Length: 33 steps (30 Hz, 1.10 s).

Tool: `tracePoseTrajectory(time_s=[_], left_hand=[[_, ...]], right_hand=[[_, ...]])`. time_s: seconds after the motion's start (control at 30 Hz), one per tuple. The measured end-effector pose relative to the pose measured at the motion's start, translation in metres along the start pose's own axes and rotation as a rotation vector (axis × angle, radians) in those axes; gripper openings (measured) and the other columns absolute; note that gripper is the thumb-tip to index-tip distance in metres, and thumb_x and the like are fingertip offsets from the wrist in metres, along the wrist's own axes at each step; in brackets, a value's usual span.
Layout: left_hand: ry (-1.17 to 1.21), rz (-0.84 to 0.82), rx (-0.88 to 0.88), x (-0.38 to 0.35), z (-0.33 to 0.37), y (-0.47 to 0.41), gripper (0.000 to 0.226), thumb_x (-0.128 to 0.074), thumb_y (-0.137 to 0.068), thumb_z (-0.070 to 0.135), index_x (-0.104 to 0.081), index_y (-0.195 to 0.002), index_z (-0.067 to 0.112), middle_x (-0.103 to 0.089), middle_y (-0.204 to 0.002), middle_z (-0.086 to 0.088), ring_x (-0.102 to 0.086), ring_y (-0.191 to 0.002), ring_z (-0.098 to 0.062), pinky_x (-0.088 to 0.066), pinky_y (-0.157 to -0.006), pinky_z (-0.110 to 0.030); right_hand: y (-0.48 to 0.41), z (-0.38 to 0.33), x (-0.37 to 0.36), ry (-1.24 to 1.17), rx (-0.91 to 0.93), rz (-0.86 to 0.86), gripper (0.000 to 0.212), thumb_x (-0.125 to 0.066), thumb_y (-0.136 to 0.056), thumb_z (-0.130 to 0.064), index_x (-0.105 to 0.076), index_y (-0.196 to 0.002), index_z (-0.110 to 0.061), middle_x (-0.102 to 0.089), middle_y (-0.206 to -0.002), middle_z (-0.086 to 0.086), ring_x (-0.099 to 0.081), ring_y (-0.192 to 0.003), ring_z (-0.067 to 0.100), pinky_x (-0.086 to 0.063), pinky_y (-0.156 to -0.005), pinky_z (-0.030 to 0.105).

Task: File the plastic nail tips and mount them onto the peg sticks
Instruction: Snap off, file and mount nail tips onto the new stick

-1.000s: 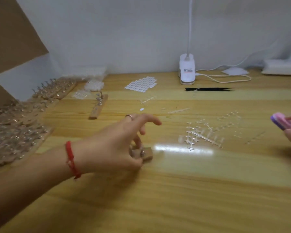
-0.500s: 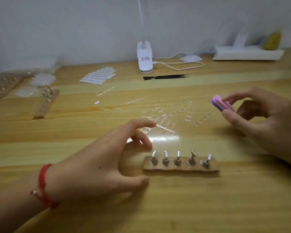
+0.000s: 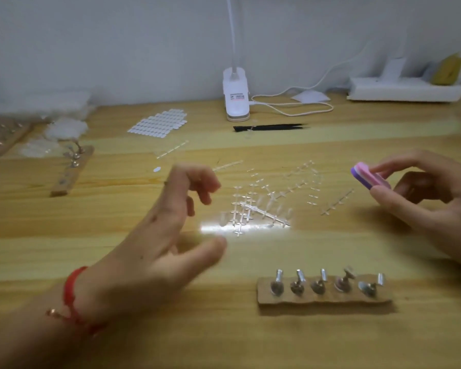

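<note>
A small wooden block (image 3: 324, 298) with several metal peg sticks standing in it lies near the front of the wooden table (image 3: 224, 336). Clear plastic nail tips on sprues (image 3: 261, 209) are scattered at the table's middle. My left hand (image 3: 155, 249) hovers left of the sprues, fingers curled and apart, holding nothing. My right hand (image 3: 431, 198) is at the right edge, pinching a pink and purple nail file block (image 3: 369, 175) between thumb and fingers.
A white clip lamp (image 3: 236, 98) with its cable stands at the back. Black tweezers (image 3: 270, 127) and a sheet of white adhesive tabs (image 3: 159, 125) lie before it. Another peg block (image 3: 72, 169) and more peg boards (image 3: 3, 139) sit at left. A white box (image 3: 405, 89) is back right.
My left hand let go of the peg block and lifted away to its left. The view swung right; my right hand with the file came further into view.
</note>
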<state>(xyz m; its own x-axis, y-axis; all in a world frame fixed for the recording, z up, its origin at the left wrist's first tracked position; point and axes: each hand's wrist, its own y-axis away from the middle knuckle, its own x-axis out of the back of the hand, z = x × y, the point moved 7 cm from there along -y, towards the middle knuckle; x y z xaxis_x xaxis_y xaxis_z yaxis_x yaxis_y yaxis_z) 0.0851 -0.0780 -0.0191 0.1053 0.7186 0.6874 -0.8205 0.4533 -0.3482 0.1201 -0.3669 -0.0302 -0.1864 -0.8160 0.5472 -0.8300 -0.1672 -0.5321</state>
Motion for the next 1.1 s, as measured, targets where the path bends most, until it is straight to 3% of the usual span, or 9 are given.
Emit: tracePoseTrajectory(time_s=[0.07,0.13,0.27,0.4,0.5,0.63,0.8,0.97,1.1], left_hand=[[-0.045,0.13,0.123,0.024,-0.021,-0.006,0.037,-0.052,-0.072,0.047,-0.043,-0.105,0.032,-0.046,-0.104,0.01,-0.045,-0.1,-0.006,-0.034,-0.083,-0.014],[-0.159,0.115,0.202,0.026,-0.035,-0.007,0.037,-0.052,-0.068,0.055,-0.052,-0.097,0.033,-0.051,-0.099,0.015,-0.046,-0.099,-0.002,-0.032,-0.085,-0.01],[-0.26,0.014,0.21,0.006,-0.045,-0.004,0.041,-0.053,-0.066,0.062,-0.06,-0.099,0.037,-0.055,-0.094,0.019,-0.049,-0.102,-0.004,-0.039,-0.095,-0.029],[-0.262,0.033,0.185,0.004,-0.043,-0.008,0.039,-0.056,-0.07,0.064,-0.066,-0.099,0.039,-0.055,-0.092,0.018,-0.052,-0.1,-0.006,-0.041,-0.091,-0.029],[-0.222,0.034,0.166,0.0,-0.041,-0.01,0.031,-0.058,-0.072,0.06,-0.068,-0.093,0.039,-0.057,-0.091,0.016,-0.055,-0.095,-0.007,-0.042,-0.087,-0.026],[-0.151,0.045,0.166,0.0,-0.043,-0.011,0.025,-0.068,-0.073,0.057,-0.066,-0.083,0.035,-0.061,-0.089,0.016,-0.054,-0.095,-0.006,-0.037,-0.081,-0.012],[-0.029,0.074,0.134,0.001,-0.038,-0.008,0.015,-0.08,-0.074,0.033,-0.066,-0.077,0.028,-0.066,-0.078,0.014,-0.06,-0.074,-0.007,-0.042,-0.067,-0.01],[0.015,0.106,0.074,0.003,-0.026,-0.006,0.012,-0.076,-0.077,0.031,-0.075,-0.089,0.026,-0.073,-0.082,0.013,-0.066,-0.079,-0.006,-0.045,-0.067,-0.015],[0.004,0.081,0.066,-0.002,-0.022,-0.006,0.004,-0.074,-0.08,0.023,-0.074,-0.084,0.023,-0.071,-0.083,0.017,-0.064,-0.074,-0.006,-0.043,-0.063,-0.013]], right_hand=[[0.0,0.002,-0.002,0.025,0.004,-0.053,0.03,-0.063,-0.083,-0.056,-0.063,-0.109,-0.041,-0.066,-0.1,-0.011,-0.064,-0.063,0.015,-0.052,-0.056,0.022],[0.002,0.002,-0.004,0.05,0.005,-0.079,0.033,-0.061,-0.084,-0.059,-0.062,-0.111,-0.04,-0.066,-0.103,-0.009,-0.064,-0.064,0.015,-0.053,-0.057,0.027],[0.002,0.001,-0.004,0.057,0.003,-0.104,0.036,-0.061,-0.084,-0.062,-0.062,-0.112,-0.039,-0.066,-0.106,-0.006,-0.065,-0.064,0.016,-0.053,-0.056,0.033],[0.003,-0.001,-0.004,0.057,-0.004,-0.095,0.034,-0.062,-0.083,-0.058,-0.063,-0.11,-0.038,-0.067,-0.103,-0.007,-0.065,-0.064,0.017,-0.053,-0.058,0.036],[0.002,-0.003,-0.005,0.066,-0.002,-0.091,0.03,-0.062,-0.082,-0.053,-0.062,-0.108,-0.039,-0.066,-0.102,-0.007,-0.064,-0.063,0.017,-0.053,-0.058,0.035],[0.001,-0.004,-0.006,0.076,0.0,-0.087,0.029,-0.064,-0.083,-0.049,-0.063,-0.108,-0.036,-0.066,-0.099,-0.009,-0.065,-0.062,0.017,-0.053,-0.058,0.034],[0.002,-0.003,-0.006,0.068,-0.005,-0.076,0.028,-0.065,-0.083,-0.047,-0.063,-0.108,-0.035,-0.065,-0.092,-0.016,-0.064,-0.061,0.017,-0.053,-0.059,0.03],[0.004,-0.005,-0.007,0.085,0.01,-0.076,0.026,-0.069,-0.082,-0.033,-0.064,-0.108,-0.029,-0.061,-0.083,-0.027,-0.064,-0.063,0.018,-0.053,-0.06,0.031],[0.004,-0.007,-0.008,0.094,0.039,-0.091,0.026,-0.068,-0.083,-0.032,-0.065,-0.108,-0.027,-0.06,-0.082,-0.029,-0.064,-0.062,0.017,-0.052,-0.06,0.031]])
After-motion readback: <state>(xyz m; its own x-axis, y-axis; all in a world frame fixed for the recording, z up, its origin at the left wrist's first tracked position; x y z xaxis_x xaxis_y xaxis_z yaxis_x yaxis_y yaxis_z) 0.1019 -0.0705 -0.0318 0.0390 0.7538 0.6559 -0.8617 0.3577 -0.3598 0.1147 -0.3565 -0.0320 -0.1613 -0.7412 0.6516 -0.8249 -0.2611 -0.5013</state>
